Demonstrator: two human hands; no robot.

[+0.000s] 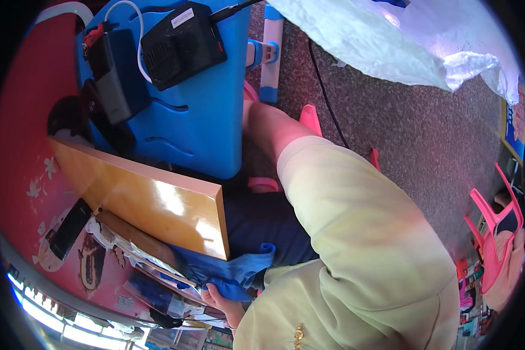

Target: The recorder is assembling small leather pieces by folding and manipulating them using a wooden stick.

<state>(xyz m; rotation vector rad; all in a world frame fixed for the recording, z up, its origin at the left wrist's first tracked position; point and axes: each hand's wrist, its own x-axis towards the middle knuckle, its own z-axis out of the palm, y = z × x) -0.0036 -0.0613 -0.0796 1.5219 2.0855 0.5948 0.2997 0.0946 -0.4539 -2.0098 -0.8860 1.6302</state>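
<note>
My left hand (220, 301) shows at the lower middle, just left of my pale yellow-green clothing (361, 251). Its fingers are closed on a bunched blue cloth (233, 271). The cloth lies against the near corner of a glossy orange-brown wooden board (151, 201) that slants from the left toward the middle. Below the board sit a cluttered shelf edge with torn white paper (114, 242) and a black phone (70, 228) on a red patterned surface. My right hand is out of sight.
A blue plastic stool (210, 122) at upper left carries a black box-shaped device (181, 44), a white cable and a dark adapter (108, 76). Nearby are a blue-and-white power strip (271, 52), a white plastic sheet (391, 41), a speckled floor and a pink chair (496, 233).
</note>
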